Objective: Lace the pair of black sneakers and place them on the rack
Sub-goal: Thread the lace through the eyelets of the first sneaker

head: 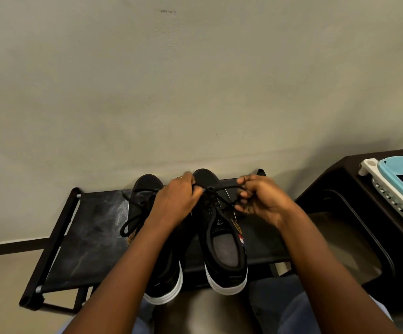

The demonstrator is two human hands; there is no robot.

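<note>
Nearest, the person's knees in blue cloth sit just below the rack [80,237], a low black frame with a fabric shelf on the floor against the wall. Both sneakers already stand on it, white heels toward the person and hanging a little over the near edge. That overhang looks like the main risk: a hard pull on the laces could tip or drag a shoe off the front.

The right sneaker [227,251] is the one being worked. Its lace [222,189] runs taut between the hands over the eyelets. The left hand [176,201] has its fingers curled and pinching the lace at the shoe's far end; the right hand [260,198] is curled too, gripping the other strand out to the right. If either pinch slips, the crossing would likely go slack and need redoing.

The left sneaker [147,196], partly hidden under the left forearm, has a lace end trailing loose across the shelf, which could snag.

Off right stands a dark stand [335,179] carrying a pale basket [388,198].
</note>
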